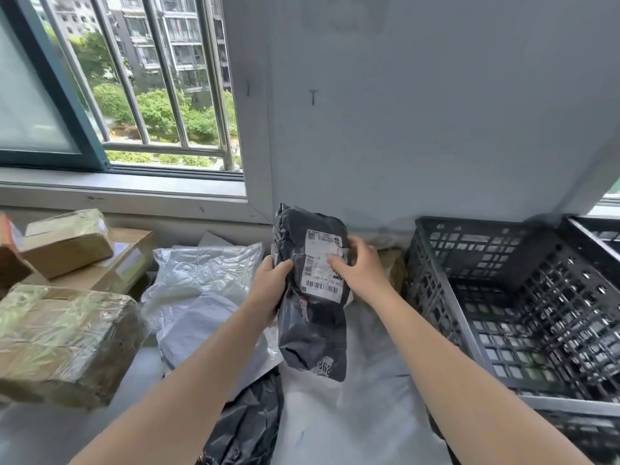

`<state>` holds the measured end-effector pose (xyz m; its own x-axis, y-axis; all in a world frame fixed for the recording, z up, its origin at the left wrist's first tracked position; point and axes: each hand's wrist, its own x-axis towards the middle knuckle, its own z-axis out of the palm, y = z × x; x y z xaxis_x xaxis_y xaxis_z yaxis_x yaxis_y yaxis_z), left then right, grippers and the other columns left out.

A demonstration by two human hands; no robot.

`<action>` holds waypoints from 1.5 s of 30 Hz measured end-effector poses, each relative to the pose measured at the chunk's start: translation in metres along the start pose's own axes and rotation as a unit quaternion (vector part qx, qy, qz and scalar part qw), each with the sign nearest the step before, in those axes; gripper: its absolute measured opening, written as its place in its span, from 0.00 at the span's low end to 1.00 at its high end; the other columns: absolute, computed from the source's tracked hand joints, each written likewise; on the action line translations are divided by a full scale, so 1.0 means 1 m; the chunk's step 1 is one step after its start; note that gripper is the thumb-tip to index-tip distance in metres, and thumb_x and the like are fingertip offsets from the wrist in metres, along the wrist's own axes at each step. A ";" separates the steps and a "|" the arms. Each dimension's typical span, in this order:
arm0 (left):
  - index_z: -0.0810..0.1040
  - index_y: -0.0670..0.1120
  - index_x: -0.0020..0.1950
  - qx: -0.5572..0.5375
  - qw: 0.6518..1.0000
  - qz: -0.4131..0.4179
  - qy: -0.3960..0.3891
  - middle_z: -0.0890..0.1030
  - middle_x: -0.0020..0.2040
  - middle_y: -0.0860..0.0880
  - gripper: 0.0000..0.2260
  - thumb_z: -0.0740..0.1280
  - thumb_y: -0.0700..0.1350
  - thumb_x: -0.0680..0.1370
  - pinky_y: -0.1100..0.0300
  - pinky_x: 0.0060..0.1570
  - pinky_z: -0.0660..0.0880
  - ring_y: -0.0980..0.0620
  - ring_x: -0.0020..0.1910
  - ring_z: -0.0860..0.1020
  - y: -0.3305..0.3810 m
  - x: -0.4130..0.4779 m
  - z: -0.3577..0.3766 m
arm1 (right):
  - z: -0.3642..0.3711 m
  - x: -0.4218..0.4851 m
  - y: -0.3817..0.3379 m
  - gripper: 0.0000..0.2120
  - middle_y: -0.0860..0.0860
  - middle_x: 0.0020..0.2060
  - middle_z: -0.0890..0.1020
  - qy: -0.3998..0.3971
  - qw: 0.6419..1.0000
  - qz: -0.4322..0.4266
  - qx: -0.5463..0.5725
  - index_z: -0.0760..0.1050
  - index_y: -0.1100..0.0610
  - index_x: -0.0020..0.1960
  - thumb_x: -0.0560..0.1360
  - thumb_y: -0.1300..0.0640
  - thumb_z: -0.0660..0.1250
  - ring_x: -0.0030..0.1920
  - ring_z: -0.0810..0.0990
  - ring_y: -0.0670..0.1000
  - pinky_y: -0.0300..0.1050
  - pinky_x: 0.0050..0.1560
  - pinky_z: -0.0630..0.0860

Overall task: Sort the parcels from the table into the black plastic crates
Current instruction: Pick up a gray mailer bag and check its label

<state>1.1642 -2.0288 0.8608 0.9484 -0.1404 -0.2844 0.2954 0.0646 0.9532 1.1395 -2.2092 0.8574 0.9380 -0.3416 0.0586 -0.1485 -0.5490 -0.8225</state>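
A dark grey plastic mailer parcel [310, 327] with a white shipping label is held upright above the table in the middle of the view. My left hand [268, 286] grips its left edge. My right hand [360, 270] grips its right side, fingers lying over the label. A black plastic crate [436, 297] stands to the right of the parcel, with nothing visible inside it. A second black crate [597, 236] sits behind it at the far right.
White plastic mailers [201, 276] lie on the table under my arms, and another black mailer [248, 421] lies near the front. Taped cardboard boxes [63, 340] are stacked at the left. A barred window [151, 95] and a grey wall stand behind.
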 end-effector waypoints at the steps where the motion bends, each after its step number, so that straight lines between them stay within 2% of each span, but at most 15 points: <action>1: 0.76 0.42 0.59 -0.011 1.000 -0.004 -0.008 0.83 0.53 0.39 0.08 0.61 0.39 0.82 0.53 0.43 0.80 0.43 0.48 0.83 0.003 0.001 -0.004 | 0.002 0.001 -0.003 0.31 0.52 0.65 0.73 -0.005 0.999 0.027 0.039 0.65 0.54 0.73 0.75 0.46 0.72 0.65 0.73 0.52 0.53 0.68 0.71; 5: 0.76 0.42 0.61 -0.029 0.998 -0.022 -0.048 0.83 0.54 0.38 0.10 0.60 0.41 0.82 0.56 0.38 0.80 0.44 0.46 0.83 0.010 0.006 -0.017 | 0.010 0.003 -0.017 0.30 0.51 0.60 0.78 -0.030 0.984 0.088 0.154 0.65 0.53 0.73 0.76 0.47 0.71 0.58 0.79 0.52 0.55 0.62 0.77; 8: 0.77 0.42 0.59 0.024 0.997 -0.028 -0.067 0.83 0.54 0.39 0.10 0.61 0.45 0.83 0.45 0.56 0.79 0.40 0.54 0.82 0.011 0.014 -0.023 | 0.016 0.004 -0.026 0.23 0.52 0.60 0.80 -0.007 0.985 0.067 0.156 0.69 0.55 0.69 0.77 0.52 0.71 0.57 0.81 0.51 0.55 0.60 0.78; 10: 0.78 0.43 0.58 0.075 0.994 -0.020 -0.080 0.84 0.54 0.41 0.11 0.66 0.49 0.81 0.42 0.59 0.78 0.41 0.55 0.82 0.011 0.018 -0.030 | 0.017 0.004 -0.030 0.26 0.51 0.60 0.80 0.015 0.986 0.064 0.154 0.67 0.55 0.70 0.76 0.53 0.72 0.57 0.80 0.51 0.54 0.60 0.78; 15: 0.77 0.44 0.60 0.247 0.963 0.050 -0.092 0.84 0.54 0.47 0.18 0.76 0.41 0.72 0.47 0.56 0.79 0.47 0.52 0.82 0.012 0.031 -0.042 | 0.020 0.005 -0.038 0.33 0.54 0.64 0.75 0.025 0.997 0.026 -0.075 0.62 0.54 0.72 0.74 0.49 0.74 0.61 0.76 0.54 0.51 0.60 0.75; 19: 0.77 0.46 0.56 0.457 0.869 0.165 -0.092 0.83 0.51 0.47 0.13 0.72 0.41 0.73 0.52 0.49 0.77 0.45 0.51 0.80 0.027 0.040 -0.046 | 0.016 0.002 -0.052 0.39 0.57 0.73 0.61 0.099 0.916 -0.134 -0.366 0.57 0.50 0.77 0.74 0.43 0.72 0.72 0.61 0.60 0.58 0.69 0.64; 22: 0.73 0.45 0.52 0.607 0.750 0.233 -0.124 0.82 0.51 0.43 0.06 0.66 0.43 0.76 0.51 0.44 0.74 0.40 0.51 0.79 0.043 0.040 -0.042 | 0.015 0.005 -0.065 0.37 0.54 0.75 0.62 0.010 0.879 -0.217 -0.425 0.61 0.49 0.76 0.73 0.40 0.71 0.76 0.56 0.58 0.60 0.75 0.55; 25: 0.70 0.45 0.55 0.680 0.666 0.275 -0.138 0.80 0.52 0.44 0.06 0.62 0.43 0.79 0.53 0.39 0.68 0.40 0.50 0.78 0.054 0.038 -0.032 | 0.017 0.006 -0.071 0.30 0.50 0.67 0.73 -0.074 0.869 -0.208 -0.442 0.70 0.50 0.69 0.73 0.38 0.70 0.73 0.62 0.54 0.65 0.73 0.52; 28: 0.69 0.45 0.59 0.695 0.640 0.308 -0.111 0.80 0.51 0.46 0.08 0.62 0.43 0.80 0.53 0.39 0.66 0.41 0.46 0.77 0.061 0.039 -0.026 | 0.015 0.006 -0.070 0.22 0.49 0.55 0.79 -0.063 0.892 -0.169 -0.415 0.73 0.50 0.60 0.73 0.37 0.69 0.61 0.73 0.55 0.60 0.66 0.64; 31: 0.72 0.47 0.60 0.661 0.644 0.384 -0.036 0.80 0.58 0.47 0.09 0.63 0.40 0.80 0.54 0.54 0.67 0.44 0.60 0.75 0.061 0.039 -0.028 | 0.012 0.006 -0.064 0.15 0.49 0.46 0.77 -0.055 0.924 -0.140 -0.353 0.72 0.52 0.53 0.77 0.41 0.66 0.50 0.78 0.56 0.50 0.43 0.69; 34: 0.73 0.47 0.68 0.588 0.659 0.464 0.067 0.66 0.75 0.44 0.19 0.69 0.42 0.78 0.41 0.76 0.51 0.42 0.79 0.54 0.055 0.038 -0.031 | 0.010 0.006 -0.053 0.11 0.48 0.41 0.77 -0.030 0.967 -0.082 -0.239 0.70 0.51 0.51 0.79 0.44 0.64 0.43 0.78 0.55 0.48 0.36 0.66; 38: 0.57 0.45 0.78 0.434 0.809 0.373 0.132 0.56 0.78 0.41 0.39 0.75 0.49 0.74 0.44 0.76 0.51 0.42 0.78 0.53 0.049 0.033 -0.031 | 0.008 0.005 -0.042 0.12 0.43 0.43 0.77 0.029 0.997 -0.012 -0.064 0.70 0.52 0.56 0.80 0.45 0.63 0.43 0.76 0.48 0.46 0.40 0.69; 41: 0.58 0.47 0.77 0.236 0.955 0.179 0.037 0.71 0.70 0.44 0.33 0.71 0.51 0.78 0.45 0.69 0.69 0.44 0.71 0.69 0.051 0.033 -0.030 | 0.007 0.004 -0.039 0.10 0.40 0.44 0.76 0.055 0.998 -0.017 0.013 0.69 0.52 0.55 0.80 0.46 0.64 0.43 0.75 0.41 0.39 0.39 0.69; 43: 0.65 0.50 0.73 0.127 0.986 0.104 -0.017 0.78 0.63 0.48 0.22 0.66 0.51 0.81 0.46 0.60 0.77 0.47 0.61 0.77 0.051 0.031 -0.029 | 0.007 0.002 -0.039 0.10 0.38 0.47 0.77 0.040 0.997 -0.034 0.053 0.68 0.50 0.58 0.80 0.49 0.66 0.46 0.76 0.35 0.31 0.41 0.70; 45: 0.68 0.52 0.69 0.097 0.988 0.119 -0.033 0.80 0.60 0.50 0.15 0.63 0.49 0.82 0.51 0.51 0.80 0.51 0.55 0.80 0.050 0.029 -0.028 | 0.006 -0.001 -0.040 0.13 0.35 0.50 0.78 0.020 0.996 -0.053 0.068 0.66 0.47 0.61 0.80 0.53 0.66 0.47 0.76 0.30 0.24 0.42 0.70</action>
<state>1.2097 -2.0016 0.8977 0.9767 -0.2092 -0.0486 0.0312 -0.0856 0.9958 1.1461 -2.1823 0.8865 0.9327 -0.3186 0.1690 -0.0033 -0.4762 -0.8793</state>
